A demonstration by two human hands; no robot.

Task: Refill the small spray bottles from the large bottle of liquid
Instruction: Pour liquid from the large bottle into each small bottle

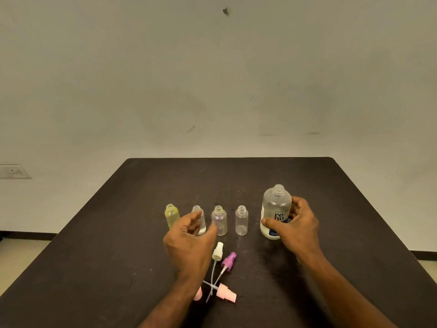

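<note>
Several small open spray bottles stand in a row on the dark table point(343, 209): a yellow one point(171, 215), a clear one point(200, 218), a purple-tinted one point(219, 220) and another clear one point(241, 220). My left hand point(191, 240) is at the second bottle with fingers curled near it; whether it grips the bottle is unclear. The large open bottle point(275, 204) with a white and blue label stands upright at the right, and my right hand point(295, 226) grips its lower half.
Loose spray pump tops lie near the front of the row: a white one point(218, 251), a purple one point(229, 259), a pink one point(227, 294) and another pink one point(198, 295) partly hidden by my left forearm. A wall socket point(13, 171) sits at left.
</note>
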